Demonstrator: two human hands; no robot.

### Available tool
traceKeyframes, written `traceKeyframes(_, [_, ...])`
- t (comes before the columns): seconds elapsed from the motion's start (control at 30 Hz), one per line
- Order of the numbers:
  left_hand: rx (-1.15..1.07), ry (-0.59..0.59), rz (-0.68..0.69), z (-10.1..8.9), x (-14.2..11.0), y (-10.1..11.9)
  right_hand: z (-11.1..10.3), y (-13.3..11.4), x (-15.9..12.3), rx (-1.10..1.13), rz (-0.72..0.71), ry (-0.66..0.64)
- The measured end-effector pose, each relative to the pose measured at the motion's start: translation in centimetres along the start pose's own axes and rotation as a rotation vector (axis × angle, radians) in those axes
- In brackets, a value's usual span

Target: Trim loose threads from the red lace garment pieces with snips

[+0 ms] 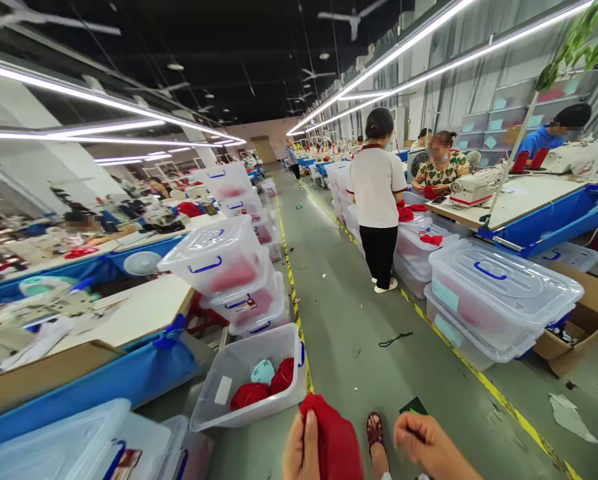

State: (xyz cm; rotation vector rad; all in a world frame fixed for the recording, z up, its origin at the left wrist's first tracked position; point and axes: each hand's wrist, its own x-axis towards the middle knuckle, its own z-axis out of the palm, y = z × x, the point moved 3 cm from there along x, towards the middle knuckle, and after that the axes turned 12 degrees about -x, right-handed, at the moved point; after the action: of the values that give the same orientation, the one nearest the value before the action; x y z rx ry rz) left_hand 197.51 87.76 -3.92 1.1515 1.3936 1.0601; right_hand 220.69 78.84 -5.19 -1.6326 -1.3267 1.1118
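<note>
Centrally, one open translucent plastic bin contains two red fabric bundles and one pale-blue slip. One piece of red cloth, to the right of this bin and nearer the viewer, is pinched between thumb and fingers of the left hand. Farther right of the bin, the right hand has bent fingers; whether it grips anything cannot be told. Beyond the bin stand three stacked lidded bins; across the aisle from it, one stack of two and one white-shirted worker.
</note>
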Motion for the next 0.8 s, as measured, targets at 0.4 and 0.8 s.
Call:
traceKeyframes(0.4, [0.114, -0.632, 0.093, 13.6, 14.2, 7.5, -7.6, -7.2, 13.9, 0.107, 0.087, 0.062])
traceKeyframes(0.8, [0.006, -0.620, -0.053, 20.2, 24.0, 9.8, -14.4, -6.9, 23.9, 0.247, 0.031, -0.094])
